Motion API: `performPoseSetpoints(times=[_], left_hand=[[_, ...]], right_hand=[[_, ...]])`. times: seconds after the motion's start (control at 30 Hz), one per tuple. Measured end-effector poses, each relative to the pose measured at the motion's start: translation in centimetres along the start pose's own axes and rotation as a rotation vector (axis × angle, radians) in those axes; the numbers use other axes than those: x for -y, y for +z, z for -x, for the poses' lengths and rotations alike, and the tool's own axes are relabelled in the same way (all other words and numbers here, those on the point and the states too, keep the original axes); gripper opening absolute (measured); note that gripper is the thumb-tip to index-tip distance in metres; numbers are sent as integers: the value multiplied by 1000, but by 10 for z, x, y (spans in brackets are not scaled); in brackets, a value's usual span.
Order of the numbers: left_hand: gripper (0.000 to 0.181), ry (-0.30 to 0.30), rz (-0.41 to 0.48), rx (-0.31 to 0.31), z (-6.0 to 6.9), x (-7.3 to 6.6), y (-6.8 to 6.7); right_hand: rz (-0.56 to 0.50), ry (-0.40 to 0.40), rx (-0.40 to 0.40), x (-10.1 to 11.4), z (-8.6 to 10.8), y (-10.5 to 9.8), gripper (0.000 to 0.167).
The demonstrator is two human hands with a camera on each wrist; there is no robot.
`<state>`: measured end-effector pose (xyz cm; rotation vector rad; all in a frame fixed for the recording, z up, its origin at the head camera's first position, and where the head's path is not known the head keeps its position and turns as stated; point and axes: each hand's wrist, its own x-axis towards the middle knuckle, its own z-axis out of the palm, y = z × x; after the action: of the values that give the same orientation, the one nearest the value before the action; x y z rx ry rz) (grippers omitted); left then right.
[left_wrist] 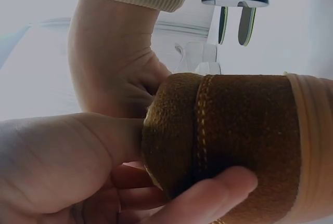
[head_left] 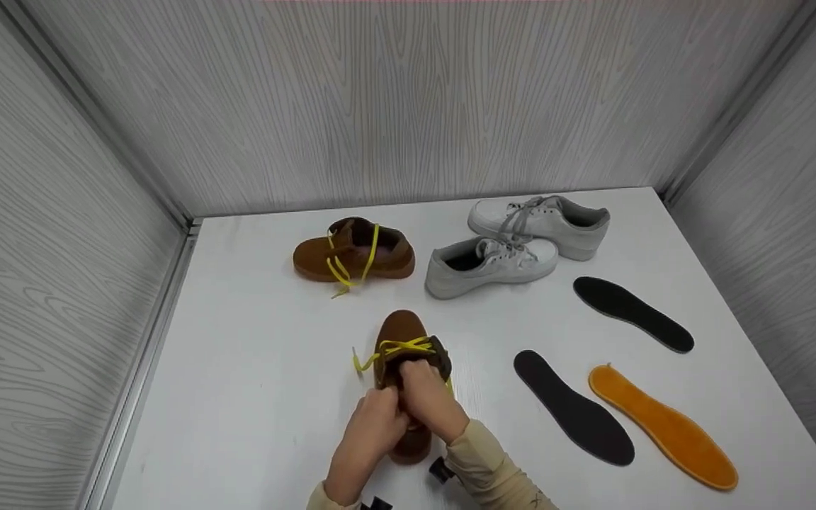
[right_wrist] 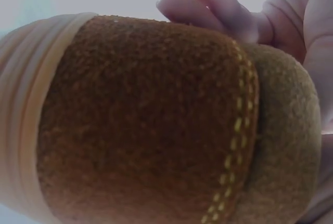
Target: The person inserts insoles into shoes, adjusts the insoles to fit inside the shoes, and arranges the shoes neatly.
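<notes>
A brown shoe (head_left: 401, 327) with yellow laces (head_left: 408, 346) lies toe-away at the front middle. My left hand (head_left: 377, 423) grips the side of its opening; in the left wrist view the left hand (left_wrist: 57, 164) has its thumb in over the collar and fingers outside against the brown suede heel (left_wrist: 250, 125). My right hand (head_left: 431, 398) reaches into the opening, its fingertips hidden inside. Suede and yellow stitching of the heel (right_wrist: 140, 115) fill the right wrist view, with fingers (right_wrist: 208, 5) behind it.
Another brown shoe (head_left: 312, 258) with loose yellow laces lies at the back. Right of it are two white sneakers (head_left: 450, 282) with grey laces. On the right lie a black insole (head_left: 631, 310), a dark grey insole (head_left: 578, 414) and an orange insole (head_left: 670, 428).
</notes>
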<state>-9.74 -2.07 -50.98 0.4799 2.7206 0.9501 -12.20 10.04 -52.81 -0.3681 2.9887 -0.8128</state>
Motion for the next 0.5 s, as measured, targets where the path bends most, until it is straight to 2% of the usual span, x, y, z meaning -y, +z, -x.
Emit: performPoseSetpoints(times=[0.07, 0.2, 0.3, 0.5], left_hand=[[5, -9, -8, -8, 0, -1, 0], [34, -29, -14, -15, -2, -2, 2], [46, -33, -13, -20, -3, -3, 2], [43, -41, -57, -70, -3, -3, 6]], right_hand=[[31, -19, -1, 1, 0, -2, 14], [100, -37, 23, 2, 0, -4, 11], [125, -47, 49, 2, -1, -7, 9], [139, -56, 79, 2, -4, -5, 9]])
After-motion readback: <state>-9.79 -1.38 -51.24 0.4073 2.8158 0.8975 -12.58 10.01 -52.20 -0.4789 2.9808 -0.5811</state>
